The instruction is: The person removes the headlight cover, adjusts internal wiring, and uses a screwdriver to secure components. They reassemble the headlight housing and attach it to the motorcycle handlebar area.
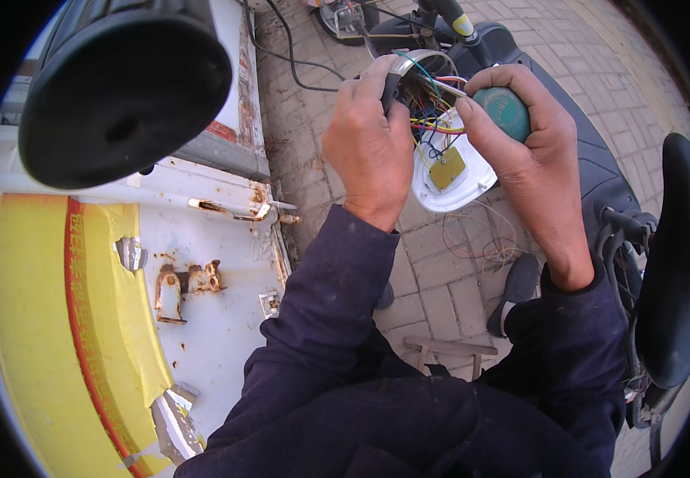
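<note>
My right hand (530, 151) is closed round the rounded green handle of a screwdriver (506, 113). Its metal shaft points left into a bundle of coloured wires (423, 102); the tip is hidden among them. My left hand (370, 143) grips the near-left edge of a housing (424, 57) with a pale curved rim, out of which the wires come. Just below hangs or rests a white plastic cover (482, 177), joined to the wires. A small yellowish circuit board (447, 169) lies in it.
A dark scooter body (576, 135) stands on the right, with a black saddle (672, 263). On the left are a rusty-latched white metal panel (225, 279) and a yellow banner (34, 303). A black round object (121, 103) looms upper left. Below are a wooden stool (456, 347) and loose thin wires (492, 247) on paving.
</note>
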Available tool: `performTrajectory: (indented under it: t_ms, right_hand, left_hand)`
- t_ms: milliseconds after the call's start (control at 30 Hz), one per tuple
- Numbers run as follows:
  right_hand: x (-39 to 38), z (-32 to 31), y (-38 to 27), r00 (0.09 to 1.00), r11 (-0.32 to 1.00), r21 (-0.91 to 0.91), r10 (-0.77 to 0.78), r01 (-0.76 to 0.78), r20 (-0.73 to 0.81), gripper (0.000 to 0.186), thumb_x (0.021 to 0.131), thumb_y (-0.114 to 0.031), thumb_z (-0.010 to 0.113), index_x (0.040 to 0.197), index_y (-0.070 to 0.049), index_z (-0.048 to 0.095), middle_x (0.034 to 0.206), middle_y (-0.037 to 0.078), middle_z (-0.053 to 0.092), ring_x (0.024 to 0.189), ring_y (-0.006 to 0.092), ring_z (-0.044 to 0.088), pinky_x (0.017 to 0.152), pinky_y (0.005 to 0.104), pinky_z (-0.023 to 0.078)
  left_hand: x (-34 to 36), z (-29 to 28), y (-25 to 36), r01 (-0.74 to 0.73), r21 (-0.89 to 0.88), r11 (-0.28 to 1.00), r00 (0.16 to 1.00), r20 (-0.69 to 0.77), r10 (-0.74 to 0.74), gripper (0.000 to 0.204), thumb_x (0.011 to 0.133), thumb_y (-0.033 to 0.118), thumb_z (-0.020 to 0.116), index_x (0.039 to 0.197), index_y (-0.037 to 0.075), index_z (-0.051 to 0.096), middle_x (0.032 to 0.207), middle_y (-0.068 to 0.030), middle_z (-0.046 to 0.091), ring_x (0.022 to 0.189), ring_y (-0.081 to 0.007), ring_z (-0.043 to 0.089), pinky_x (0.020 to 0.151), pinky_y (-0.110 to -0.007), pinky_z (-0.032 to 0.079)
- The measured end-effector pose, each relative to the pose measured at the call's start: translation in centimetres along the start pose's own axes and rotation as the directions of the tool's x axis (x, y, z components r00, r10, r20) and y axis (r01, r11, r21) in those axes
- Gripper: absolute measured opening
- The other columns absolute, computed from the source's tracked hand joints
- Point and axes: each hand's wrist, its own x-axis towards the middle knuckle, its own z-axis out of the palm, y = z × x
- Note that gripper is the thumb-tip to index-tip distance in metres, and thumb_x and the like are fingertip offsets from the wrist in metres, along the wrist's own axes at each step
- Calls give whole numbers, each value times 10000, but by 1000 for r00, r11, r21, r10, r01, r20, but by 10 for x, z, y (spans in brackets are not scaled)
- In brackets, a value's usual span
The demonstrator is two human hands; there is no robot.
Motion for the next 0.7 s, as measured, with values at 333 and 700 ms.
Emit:
performTrajectory:
  t_ms: [333,700]
  right_hand:
    - [5,3,-10,960,943,190,281,-274,-5,247,939,-222,767,987,13,708,819,47,697,751,93,649,681,258,516]
    - [22,-91,1,933,935,-61,353,-349,70,316,889,-387,753,1007,-94,763,822,6,678,790,88,632,685,223,444]
  left_hand:
    - [-2,4,1,50,22,999,999,-14,-50,472,828,1,705,1270,165,723,1040,-116,716,891,-352,732,756,-449,573]
    - [19,-13,-29,364,-636,681,927,173,-334,282,939,23,670,1204,-64,707,969,-9,712,840,-60,606,747,-247,506]
